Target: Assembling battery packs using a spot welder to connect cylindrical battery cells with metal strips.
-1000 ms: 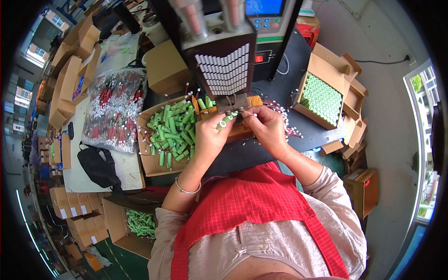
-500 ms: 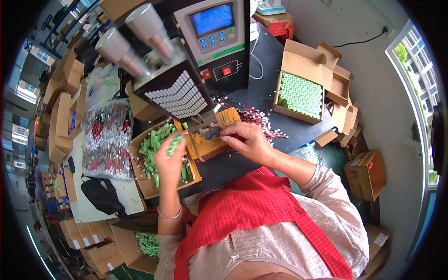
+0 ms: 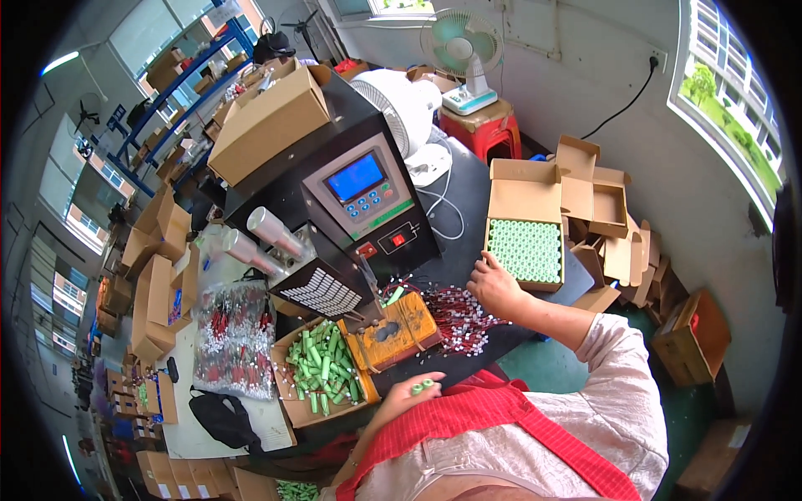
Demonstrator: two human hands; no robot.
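In front of the red apron, my left hand (image 3: 404, 402) is closed around a few green battery cells (image 3: 423, 386), their round ends facing up. My right hand (image 3: 496, 288) is at the near left corner of a cardboard box (image 3: 547, 285) filled with upright green cells (image 3: 525, 249). Its fingers are bent together at the box's edge, and what they pinch, if anything, is hidden. Between the hands and the spot welder (image 3: 326, 280) sits a worn yellow block (image 3: 403, 332) with a dark patch on top. Red wire leads with white connectors (image 3: 459, 321) lie beside the block.
An open carton (image 3: 296, 409) of loose green cells with leads stands left of the block. Bagged leads (image 3: 234, 342) and a black bag (image 3: 224, 417) lie farther left. A control unit with a blue screen (image 3: 355, 175) rises behind. Empty small boxes (image 3: 606, 200) crowd the right.
My right hand has left the yellow block and moved right to the box of cells. My left hand has drawn back toward the apron, still holding green cells. The view has tilted up.
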